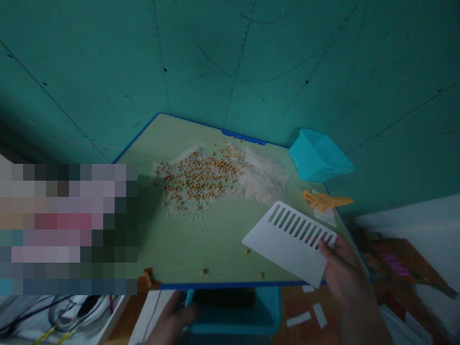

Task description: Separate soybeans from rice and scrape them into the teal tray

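Observation:
My right hand [343,268] grips a white plastic scraper [283,244] with a row of slots, thumb on top and fingers behind the slots. The scraper is tilted over the right front of a pale green board [201,249] with a blue edge. Beyond it, a mound of white rice-like grains [264,172] spreads across the board, with many yellow-brown soybeans [201,184] scattered over its left part. Below the front edge, my left hand [174,318], somewhat blurred, is closed around the left rim of a blue plastic bin [233,326].
A turquoise open container [319,155] tilts at the board's right back corner, near an orange cloth-like piece [327,200]. Several stray soybeans [204,271] lie by the front edge. Cables [72,311] fill a white tray at lower left. A pixelated patch hides the left side.

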`<state>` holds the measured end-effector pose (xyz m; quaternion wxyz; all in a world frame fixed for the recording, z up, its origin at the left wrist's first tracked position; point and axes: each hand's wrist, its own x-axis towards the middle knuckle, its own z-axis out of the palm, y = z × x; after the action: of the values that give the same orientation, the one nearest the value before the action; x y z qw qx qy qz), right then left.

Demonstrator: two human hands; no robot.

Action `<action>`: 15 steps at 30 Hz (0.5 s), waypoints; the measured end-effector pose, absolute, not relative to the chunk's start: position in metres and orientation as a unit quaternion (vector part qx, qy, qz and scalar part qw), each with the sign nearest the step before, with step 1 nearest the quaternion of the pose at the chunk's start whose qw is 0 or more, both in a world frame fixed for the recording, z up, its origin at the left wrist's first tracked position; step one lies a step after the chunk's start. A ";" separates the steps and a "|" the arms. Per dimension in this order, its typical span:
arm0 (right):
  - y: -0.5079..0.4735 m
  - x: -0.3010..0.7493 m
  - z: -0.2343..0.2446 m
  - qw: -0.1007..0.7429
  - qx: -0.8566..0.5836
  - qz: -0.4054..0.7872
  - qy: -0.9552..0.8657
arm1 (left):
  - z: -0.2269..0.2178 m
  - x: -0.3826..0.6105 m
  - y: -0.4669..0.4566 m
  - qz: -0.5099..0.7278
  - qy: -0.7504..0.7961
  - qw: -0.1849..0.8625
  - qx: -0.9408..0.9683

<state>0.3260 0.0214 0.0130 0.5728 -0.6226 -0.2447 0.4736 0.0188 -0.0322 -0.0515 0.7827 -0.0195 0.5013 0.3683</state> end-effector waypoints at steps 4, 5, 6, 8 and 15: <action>0.016 0.315 0.011 0.557 -0.613 0.500 -0.252 | -0.048 0.023 -0.033 0.366 0.493 0.788 -0.039; 0.015 0.311 0.011 0.556 -0.613 0.502 -0.251 | -0.047 0.024 -0.034 0.361 0.491 0.792 -0.043; 0.014 0.306 0.011 0.556 -0.613 0.502 -0.252 | -0.047 0.024 -0.035 0.357 0.487 0.796 -0.044; 0.011 0.300 0.012 0.559 -0.610 0.498 -0.260 | -0.047 0.022 -0.038 0.365 0.479 0.797 -0.035; 0.003 0.321 0.001 0.487 -0.661 0.488 -0.297 | -0.054 0.010 -0.043 0.396 0.540 0.741 0.054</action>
<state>0.3212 0.0031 0.0011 0.4871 -0.6606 -0.2967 0.4882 0.0096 -0.0428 -0.0535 0.7408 0.0545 0.5398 0.3961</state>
